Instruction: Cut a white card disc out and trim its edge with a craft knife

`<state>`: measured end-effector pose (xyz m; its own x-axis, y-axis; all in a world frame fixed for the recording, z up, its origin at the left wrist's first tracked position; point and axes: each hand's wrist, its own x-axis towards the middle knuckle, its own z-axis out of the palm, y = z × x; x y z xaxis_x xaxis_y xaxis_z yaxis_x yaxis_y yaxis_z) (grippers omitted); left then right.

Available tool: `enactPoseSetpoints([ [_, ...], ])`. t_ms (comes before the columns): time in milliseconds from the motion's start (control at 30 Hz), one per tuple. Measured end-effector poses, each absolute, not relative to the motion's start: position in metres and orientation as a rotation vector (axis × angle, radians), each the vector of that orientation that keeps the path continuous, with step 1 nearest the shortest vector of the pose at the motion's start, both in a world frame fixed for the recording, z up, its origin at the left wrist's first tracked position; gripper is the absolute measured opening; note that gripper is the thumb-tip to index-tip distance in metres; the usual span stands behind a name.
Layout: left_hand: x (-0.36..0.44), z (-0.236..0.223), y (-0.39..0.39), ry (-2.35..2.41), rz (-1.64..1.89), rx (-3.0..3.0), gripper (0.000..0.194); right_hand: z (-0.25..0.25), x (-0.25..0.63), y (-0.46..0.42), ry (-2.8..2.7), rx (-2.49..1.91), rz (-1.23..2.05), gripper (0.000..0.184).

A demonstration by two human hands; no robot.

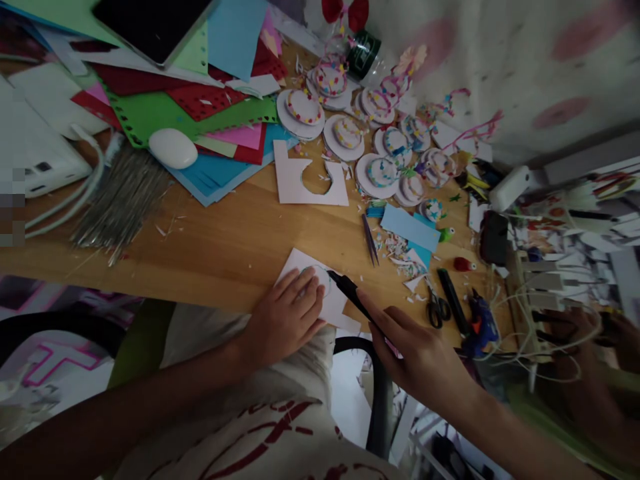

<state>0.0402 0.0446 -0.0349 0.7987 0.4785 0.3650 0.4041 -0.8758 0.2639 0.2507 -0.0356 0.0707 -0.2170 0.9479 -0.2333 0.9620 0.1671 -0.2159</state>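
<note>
My left hand [290,313] presses flat, fingers together, on a round template [320,277] lying on a white card sheet [327,293] at the near edge of the wooden desk [235,240]. My right hand [420,353] grips a black pen [350,290], its tip at the right rim of the round template. The card sheet juts slightly over the desk's edge.
Decorated white paper discs [350,133] cluster at the back. A cut white card [305,180], coloured paper sheets [200,107], a white mouse [173,148], scissors [437,308], a blue glue gun [480,327], a phone [494,237] and a power strip [530,287] lie around. Another person's hand [625,337] shows at right.
</note>
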Motion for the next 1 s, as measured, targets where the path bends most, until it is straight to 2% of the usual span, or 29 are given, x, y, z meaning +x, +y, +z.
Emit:
enactPoseSetpoints([
  [533, 0.0398, -0.0355, 0.0448, 0.680, 0.618, 2.780, 0.044, 0.0732, 0.2525, -0.0321, 2.364, 1.862, -0.502, 0.050],
  [767, 0.0402, -0.0342, 0.0446, 0.683, 0.632, 2.764, 0.044, 0.0704, 0.2488, -0.0277, 2.423, 1.703, -0.338, 0.056],
  [1000, 0.0402, -0.0327, 0.0413, 0.743, 0.597, 2.730, 0.044, 0.0693, 0.2497, -0.0312, 2.399, 1.787, -0.470, 0.053],
])
